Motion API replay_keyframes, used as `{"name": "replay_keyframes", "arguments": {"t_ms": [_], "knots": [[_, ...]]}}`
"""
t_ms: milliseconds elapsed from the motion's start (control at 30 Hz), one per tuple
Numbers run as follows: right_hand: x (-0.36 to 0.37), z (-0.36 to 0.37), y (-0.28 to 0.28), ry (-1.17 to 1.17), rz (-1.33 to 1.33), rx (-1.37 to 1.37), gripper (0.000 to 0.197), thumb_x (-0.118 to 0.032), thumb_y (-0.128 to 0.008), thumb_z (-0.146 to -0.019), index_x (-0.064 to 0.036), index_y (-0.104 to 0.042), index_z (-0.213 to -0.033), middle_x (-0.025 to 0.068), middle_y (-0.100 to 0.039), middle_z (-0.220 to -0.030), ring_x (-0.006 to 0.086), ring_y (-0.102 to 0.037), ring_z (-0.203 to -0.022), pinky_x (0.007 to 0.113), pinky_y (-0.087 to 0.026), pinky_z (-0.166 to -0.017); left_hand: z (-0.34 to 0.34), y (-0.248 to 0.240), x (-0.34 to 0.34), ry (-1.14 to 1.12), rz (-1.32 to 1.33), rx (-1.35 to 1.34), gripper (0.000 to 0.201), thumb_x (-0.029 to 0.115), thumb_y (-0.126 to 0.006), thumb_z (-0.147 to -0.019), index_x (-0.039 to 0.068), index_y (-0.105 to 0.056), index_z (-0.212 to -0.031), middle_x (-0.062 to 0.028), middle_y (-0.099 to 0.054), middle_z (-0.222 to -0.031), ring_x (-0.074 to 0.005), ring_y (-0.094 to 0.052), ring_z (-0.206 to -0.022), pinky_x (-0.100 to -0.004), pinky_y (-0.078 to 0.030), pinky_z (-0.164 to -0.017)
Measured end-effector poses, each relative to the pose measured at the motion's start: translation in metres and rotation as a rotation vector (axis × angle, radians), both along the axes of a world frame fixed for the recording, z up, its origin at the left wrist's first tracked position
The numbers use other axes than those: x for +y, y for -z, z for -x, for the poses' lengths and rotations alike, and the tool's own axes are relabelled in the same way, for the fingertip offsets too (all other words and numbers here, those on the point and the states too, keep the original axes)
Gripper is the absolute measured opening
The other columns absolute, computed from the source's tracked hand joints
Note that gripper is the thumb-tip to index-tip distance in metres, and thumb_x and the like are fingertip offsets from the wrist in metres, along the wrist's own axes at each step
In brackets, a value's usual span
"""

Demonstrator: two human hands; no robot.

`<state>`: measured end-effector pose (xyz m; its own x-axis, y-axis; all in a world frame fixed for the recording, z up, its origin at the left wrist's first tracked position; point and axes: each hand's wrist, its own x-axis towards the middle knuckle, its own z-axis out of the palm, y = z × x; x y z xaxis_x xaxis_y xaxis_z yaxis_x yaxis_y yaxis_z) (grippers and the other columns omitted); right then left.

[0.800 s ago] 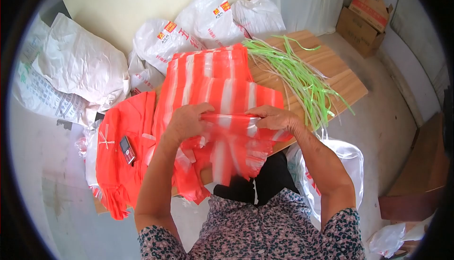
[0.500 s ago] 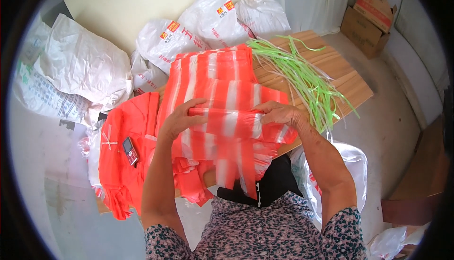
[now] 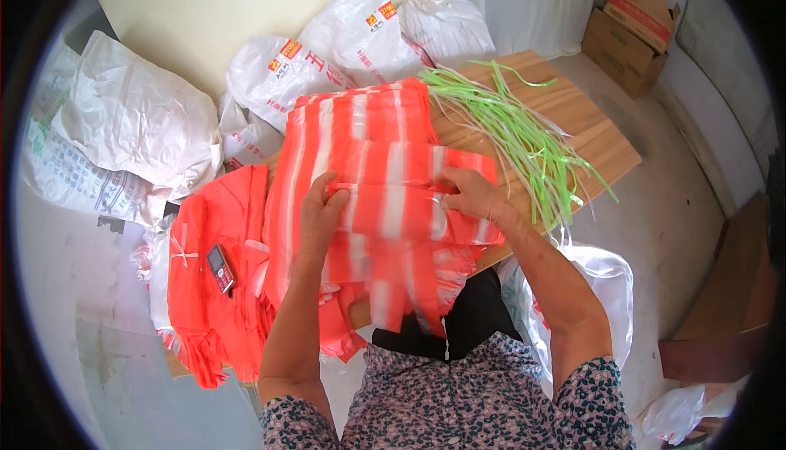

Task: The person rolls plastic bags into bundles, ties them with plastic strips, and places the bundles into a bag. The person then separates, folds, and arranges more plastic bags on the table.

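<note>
A red-and-white striped plastic bag [image 3: 395, 211] lies across my lap end of the wooden table, its lower strips hanging loose and blurred by motion. My left hand [image 3: 322, 208] grips its left edge, thumb and fingers closed on the film. Opposite, my right hand [image 3: 473, 196] pinches the bag's right side between thumb and bent fingers. Beneath and beyond it spreads a thick pile of similar striped bags [image 3: 360, 118]. To the left rests a bundle of plain red bags [image 3: 217, 311], tied with a white string, with a small mobile phone [image 3: 220, 268] on top.
Green and white plastic strips [image 3: 528, 139] lie loose over the wooden tabletop [image 3: 594, 114]. White sacks [image 3: 143, 114] and filled white bags [image 3: 274, 81] crowd the far and left sides. An open clear plastic bag [image 3: 610, 286] hangs at my right. Cardboard boxes [image 3: 622, 49] stand at the back right.
My left hand has shifted right and turned more upright on the bag's edge. The fold between my hands now lies flatter, and my right hand has moved slightly left.
</note>
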<state>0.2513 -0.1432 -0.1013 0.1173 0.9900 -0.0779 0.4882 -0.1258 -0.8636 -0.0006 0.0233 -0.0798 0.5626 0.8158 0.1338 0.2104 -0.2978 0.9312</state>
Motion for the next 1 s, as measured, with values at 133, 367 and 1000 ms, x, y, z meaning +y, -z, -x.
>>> {"name": "replay_keyframes", "arguments": {"t_ms": [133, 367, 1000], "knots": [[-0.02, 0.034, 0.009, 0.308, -0.416, -0.492, 0.043, -0.013, -0.069, -0.075, -0.0025, -0.056, -0.115, 0.0177, -0.056, -0.117, 0.0313, -0.053, -0.112, 0.039, -0.043, -0.097, -0.006, 0.001, -0.004, -0.063, -0.087, 0.034, 0.038, 0.009, -0.062, -0.086, 0.002, -0.055, -0.123, 0.0002, -0.056, -0.075, -0.0066, -0.049, -0.065, -0.0215, -0.041, -0.057], [-0.05, 0.083, 0.009, 0.115, -0.562, -0.739, 0.06, -0.015, -0.069, -0.074, 0.0003, -0.048, -0.127, 0.0212, -0.046, -0.132, 0.0367, -0.045, -0.123, 0.047, -0.033, -0.106, -0.003, -0.008, -0.009, -0.073, -0.021, -0.032, 0.035, 0.009, -0.064, -0.084, 0.002, -0.059, -0.118, 0.0008, -0.054, -0.071, -0.0068, -0.047, -0.061, -0.0223, -0.04, -0.054], [-0.054, 0.092, -0.014, 0.126, -0.504, -0.946, 0.057, -0.016, -0.06, -0.072, 0.0018, -0.049, -0.125, 0.0202, -0.054, -0.115, 0.0338, -0.053, -0.103, 0.044, -0.043, -0.086, -0.024, -0.004, -0.09, 0.264, -1.19, 0.509, 0.078, 0.027, -0.078, -0.063, 0.005, -0.046, -0.131, -0.0161, -0.045, -0.137, -0.0323, -0.04, -0.129, -0.0513, -0.026, -0.108]]}}
